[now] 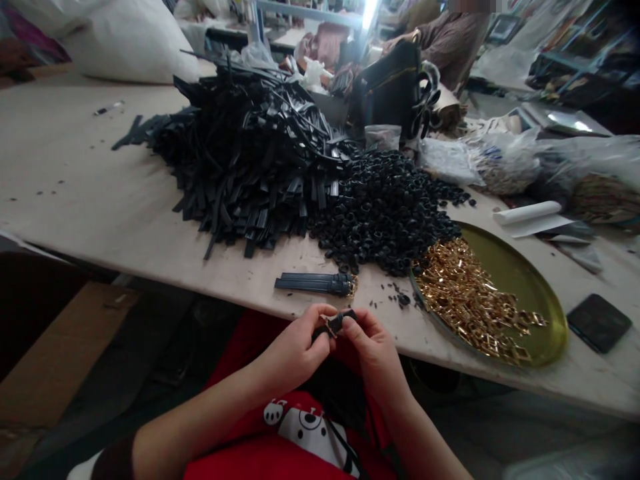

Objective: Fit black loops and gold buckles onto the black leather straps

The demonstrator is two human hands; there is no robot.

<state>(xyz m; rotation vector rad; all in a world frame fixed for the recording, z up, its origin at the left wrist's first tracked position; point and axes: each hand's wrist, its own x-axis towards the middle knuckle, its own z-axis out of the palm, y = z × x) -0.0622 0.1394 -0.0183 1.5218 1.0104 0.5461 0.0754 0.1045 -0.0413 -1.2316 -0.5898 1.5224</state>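
Both hands meet just off the table's front edge, around a dark strap (345, 316) with a small gold buckle (329, 325). My left hand (307, 340) pinches the buckle end, and my right hand (369, 339) grips the strap's other side between thumb and fingers. Beyond them on the table lies a small stack of finished-looking black straps (310, 283) with buckles at its right end. Farther back are a large heap of black strips (250, 153) and a pile of small black loops (383, 210). Gold buckles (465, 293) fill part of a round tray (543, 313) at the right.
A black phone (600, 323) lies right of the tray. Behind the piles stand a black bag (387, 87), scissors (427, 100) and plastic bags (507, 160). A white sack (130, 40) is at the back left. Another person's sleeve (450, 47) shows at the back.
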